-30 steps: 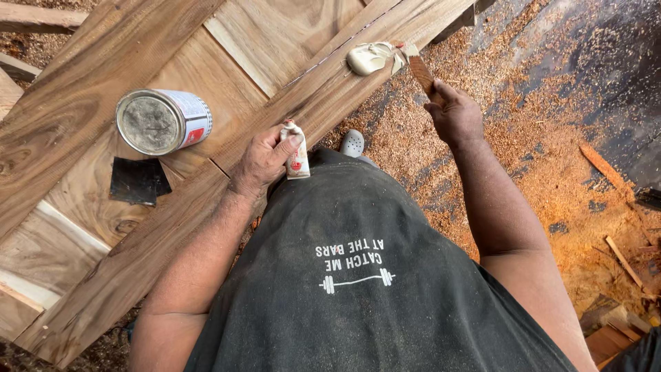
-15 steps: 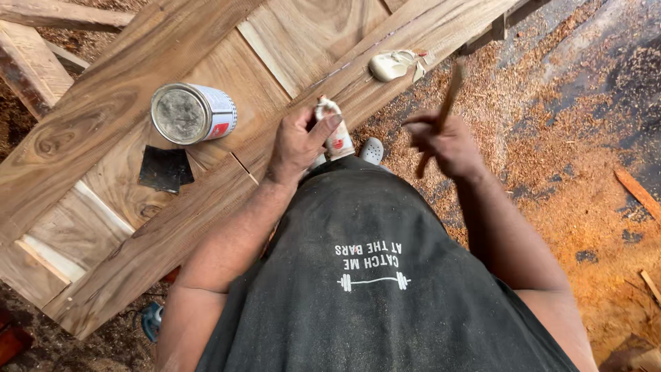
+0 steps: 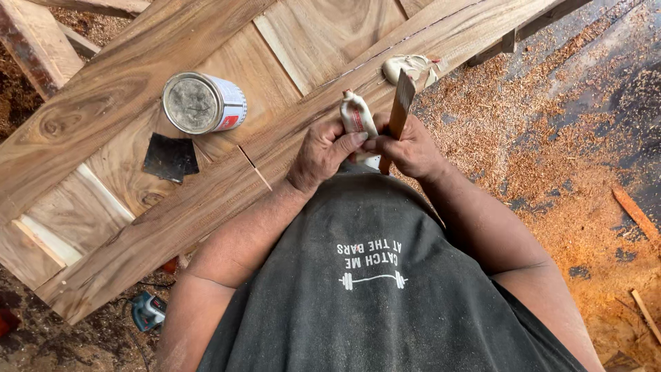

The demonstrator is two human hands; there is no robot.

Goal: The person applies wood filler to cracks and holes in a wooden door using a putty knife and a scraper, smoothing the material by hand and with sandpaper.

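— Holding what, down there close to the dark shirt?

— Left hand [image 3: 322,153] is wrapped around a small crumpled white squeeze tube [image 3: 358,117]; right hand [image 3: 411,148] grips a flat thin strip of brown wood [image 3: 399,116], standing upright. Both hands touch, fingertips meeting beside the tube.

— And beyond them?

— A large panelled wooden door [image 3: 124,89] lying flat. On it, near the left hand, a thin wooden splinter [image 3: 255,167], then a square black sandpaper piece [image 3: 170,157], and a round metal tin with a white label [image 3: 203,103] on its side. Farther up, a pale lump of filler [image 3: 406,65]. Orange sawdust floor [image 3: 564,138] lies right.
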